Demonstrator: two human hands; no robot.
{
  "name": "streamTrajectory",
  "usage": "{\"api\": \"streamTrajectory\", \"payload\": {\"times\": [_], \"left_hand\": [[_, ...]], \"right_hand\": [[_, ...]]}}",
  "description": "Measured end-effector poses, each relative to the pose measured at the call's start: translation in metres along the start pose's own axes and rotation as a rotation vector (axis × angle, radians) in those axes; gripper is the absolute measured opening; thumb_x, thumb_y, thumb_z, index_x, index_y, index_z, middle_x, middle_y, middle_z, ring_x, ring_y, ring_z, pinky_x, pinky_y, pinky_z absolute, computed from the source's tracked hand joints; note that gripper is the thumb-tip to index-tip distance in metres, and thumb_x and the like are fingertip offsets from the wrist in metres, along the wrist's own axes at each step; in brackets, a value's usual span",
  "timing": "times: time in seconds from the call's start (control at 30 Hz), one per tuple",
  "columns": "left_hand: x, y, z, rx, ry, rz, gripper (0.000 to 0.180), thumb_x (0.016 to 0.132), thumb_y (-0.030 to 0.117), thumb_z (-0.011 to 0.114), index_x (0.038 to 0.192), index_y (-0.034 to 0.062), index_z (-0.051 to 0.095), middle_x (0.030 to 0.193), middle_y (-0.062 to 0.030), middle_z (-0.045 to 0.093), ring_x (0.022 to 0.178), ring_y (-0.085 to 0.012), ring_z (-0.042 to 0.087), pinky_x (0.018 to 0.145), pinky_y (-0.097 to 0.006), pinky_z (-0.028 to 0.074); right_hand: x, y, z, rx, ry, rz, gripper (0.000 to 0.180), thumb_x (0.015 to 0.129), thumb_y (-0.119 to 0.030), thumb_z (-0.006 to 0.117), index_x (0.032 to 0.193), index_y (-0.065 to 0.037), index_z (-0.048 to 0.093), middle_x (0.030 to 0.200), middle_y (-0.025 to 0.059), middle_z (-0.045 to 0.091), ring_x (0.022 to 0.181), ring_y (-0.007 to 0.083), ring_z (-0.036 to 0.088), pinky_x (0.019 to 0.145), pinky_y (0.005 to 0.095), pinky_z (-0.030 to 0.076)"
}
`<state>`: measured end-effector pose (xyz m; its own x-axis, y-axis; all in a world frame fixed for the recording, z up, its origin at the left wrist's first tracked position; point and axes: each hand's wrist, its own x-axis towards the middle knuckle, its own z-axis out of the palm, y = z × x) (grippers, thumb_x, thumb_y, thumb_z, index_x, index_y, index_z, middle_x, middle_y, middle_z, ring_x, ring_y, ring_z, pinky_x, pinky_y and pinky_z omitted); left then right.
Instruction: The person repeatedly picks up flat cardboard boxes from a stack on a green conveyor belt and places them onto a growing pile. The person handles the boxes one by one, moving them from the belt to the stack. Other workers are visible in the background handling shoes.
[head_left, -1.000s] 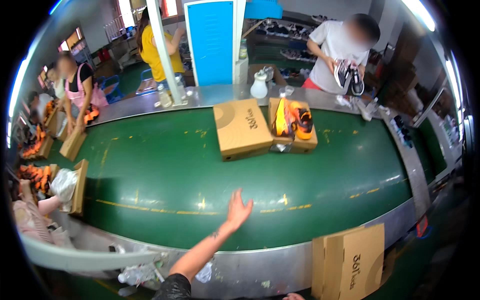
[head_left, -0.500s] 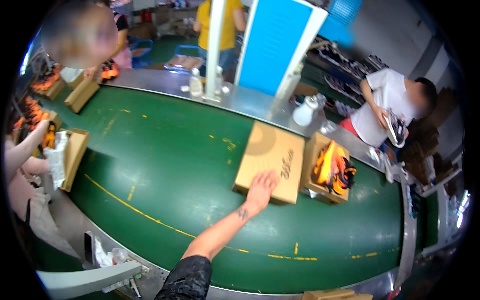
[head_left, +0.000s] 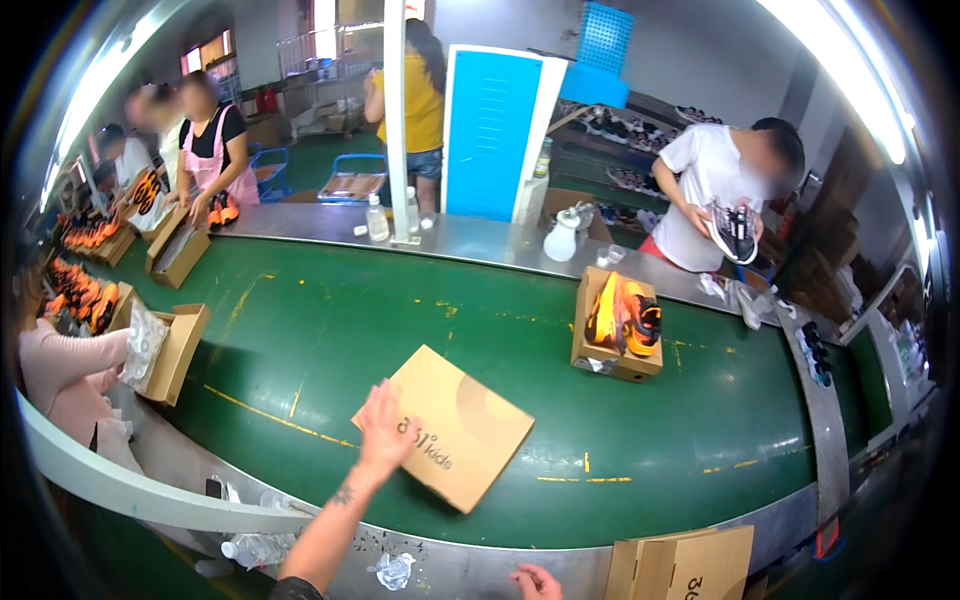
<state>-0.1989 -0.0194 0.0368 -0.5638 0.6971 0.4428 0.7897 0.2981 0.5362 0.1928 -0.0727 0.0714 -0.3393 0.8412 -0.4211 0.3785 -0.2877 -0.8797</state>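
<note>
Left hand (head_left: 385, 437): open, fingers spread, palm flat on the near-left edge of the box lid; forearm comes up from 6 o'clock.
Right hand (head_left: 537, 581): only the knuckles show at the lower edge, resting on the metal rim; cannot tell whether open or closed.
Box lid (head_left: 448, 427): flat brown cardboard, turned diamond-wise, lying on the belt just below frame centre, touching the left hand.
Belt (head_left: 420, 330): wide green surface with yellow marks, curving across the middle of the frame.
Metal rim (head_left: 470, 565): steel edge at 6 o'clock, between the belt and the person.
Open box (head_left: 612, 335): at 2 o'clock from the lid, well apart, with orange shoes (head_left: 622, 312) standing in it.
Stacked cartons (head_left: 685, 562): brown, at 5 o'clock, beyond the rim.
Co-worker in white shirt (head_left: 715, 190): at 2 o'clock past the far rim, holding a dark shoe.
Co-worker in pink sleeve (head_left: 65, 365): at 9 o'clock, beside an open box with white paper.
</note>
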Motion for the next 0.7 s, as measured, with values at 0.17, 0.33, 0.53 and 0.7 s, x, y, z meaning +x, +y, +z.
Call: {"api": "streamTrajectory", "payload": {"times": [0.17, 0.33, 0.53, 0.7], "left_hand": [[-0.050, 0.045, 0.052, 0.216, -0.267, -0.255, 0.082, 0.084, 0.039, 0.068, 0.148, -0.0003, 0.033, 0.154, -0.0320, 0.019, 0.145, -0.0448, 0.015, 0.115, -0.062, 0.011], [-0.095, -0.004, 0.052, 0.041, 0.266, -0.479, 0.084, 0.087, 0.034, 0.069, 0.148, -0.0035, 0.026, 0.152, -0.0314, 0.025, 0.143, -0.0452, 0.020, 0.116, -0.055, 0.016], [-0.120, 0.011, 0.093, -1.257, 0.365, -0.959, 0.065, 0.102, 0.041, 0.042, 0.151, 0.0019, 0.025, 0.147, -0.0167, 0.036, 0.133, -0.0287, 0.040, 0.111, -0.040, 0.033], [-0.079, 0.021, 0.031, -1.824, 0.198, -0.996, 0.062, 0.097, 0.052, 0.040, 0.142, 0.0087, 0.043, 0.135, -0.0101, 0.054, 0.115, -0.0286, 0.057, 0.097, -0.042, 0.048]], "right_hand": [[0.089, -0.012, 0.010, 0.213, -0.005, -0.173, 0.049, 0.093, -0.012, 0.064, 0.136, 0.004, 0.047, 0.126, 0.0176, 0.059, 0.115, 0.0257, 0.060, 0.095, 0.0325, 0.051], [0.199, -0.045, 0.001, -0.281, 0.098, -0.466, 0.070, 0.091, -0.028, 0.067, 0.145, 0.003, 0.035, 0.149, 0.0237, 0.036, 0.135, 0.0359, 0.042, 0.108, 0.0430, 0.041], [0.292, -0.069, 0.050, -0.305, 0.011, 0.071, 0.067, 0.096, -0.056, 0.047, 0.132, 0.000, 0.056, 0.133, 0.0267, 0.056, 0.129, 0.0369, 0.050, 0.107, 0.0430, 0.040], [0.248, -0.171, 0.042, -0.651, 0.038, -0.415, 0.063, 0.099, -0.054, 0.041, 0.081, -0.001, 0.069, 0.076, 0.0265, 0.064, 0.077, 0.0461, 0.063, 0.072, 0.0507, 0.051]]}}
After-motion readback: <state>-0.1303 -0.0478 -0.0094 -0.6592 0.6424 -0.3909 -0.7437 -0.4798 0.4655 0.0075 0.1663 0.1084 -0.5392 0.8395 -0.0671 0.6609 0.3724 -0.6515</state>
